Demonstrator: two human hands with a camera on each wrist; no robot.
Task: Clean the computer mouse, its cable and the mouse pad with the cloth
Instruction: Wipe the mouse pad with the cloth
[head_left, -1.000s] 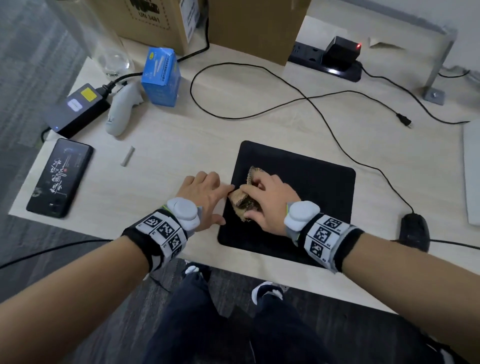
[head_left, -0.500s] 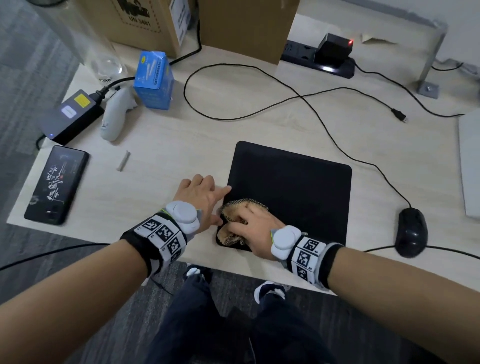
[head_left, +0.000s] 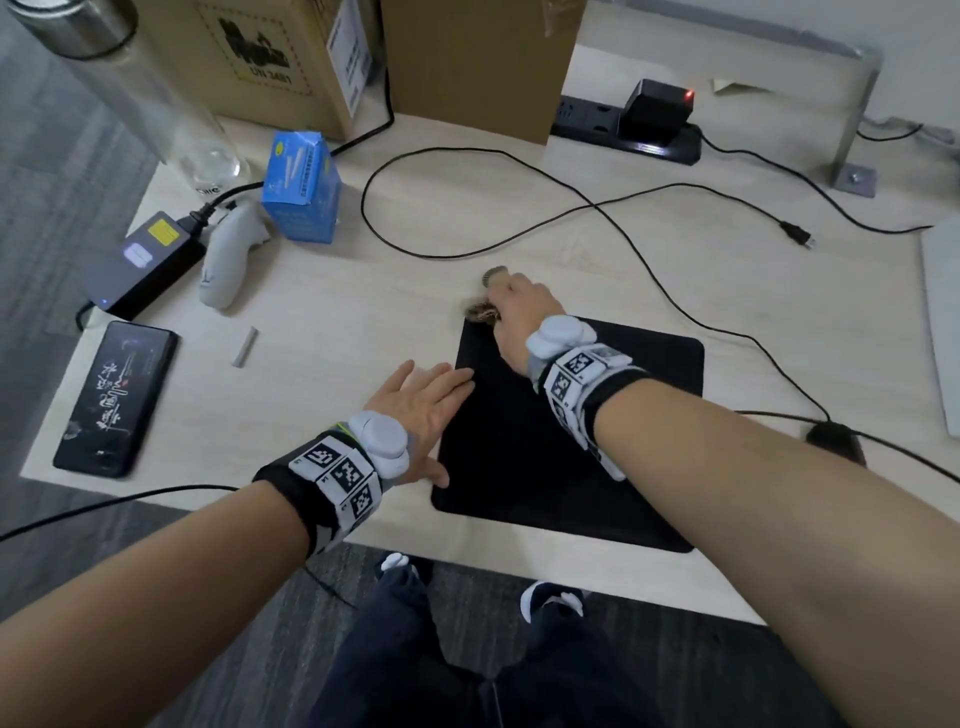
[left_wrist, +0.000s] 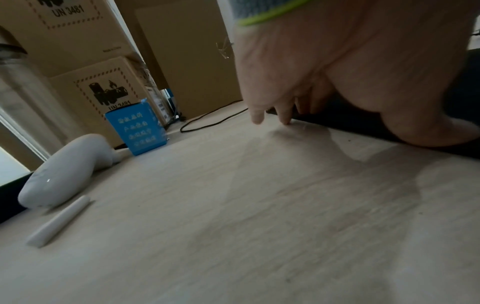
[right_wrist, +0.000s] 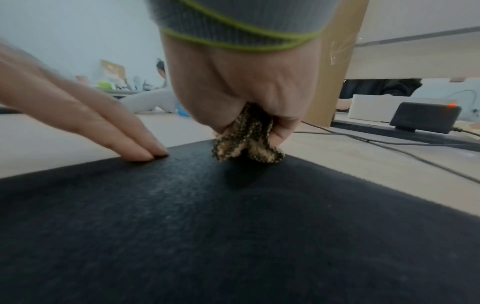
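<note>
A black mouse pad (head_left: 613, 415) (right_wrist: 233, 236) lies near the desk's front edge. My right hand (head_left: 519, 312) (right_wrist: 241, 98) grips a brown patterned cloth (head_left: 483, 310) (right_wrist: 246, 142) and presses it on the pad's far left corner. My left hand (head_left: 421, 410) (left_wrist: 337, 72) lies flat, fingers straight, holding down the pad's left edge (left_wrist: 363, 127); its fingertips (right_wrist: 150, 152) show in the right wrist view. The black mouse (head_left: 836, 439) sits to the right of the pad, partly hidden by my right forearm. Its cable (head_left: 675, 306) loops across the desk behind the pad.
On the left stand a phone (head_left: 114, 400), a power adapter (head_left: 145, 260), a white controller (head_left: 228, 260), a blue box (head_left: 304, 187) and a small white stick (head_left: 245, 347). Cardboard boxes (head_left: 270, 57) and a power strip (head_left: 628, 130) line the back. The desk's front edge is close.
My right hand slid the cloth from the pad's near left corner up to its far left corner. The left hand stayed on the pad's left edge.
</note>
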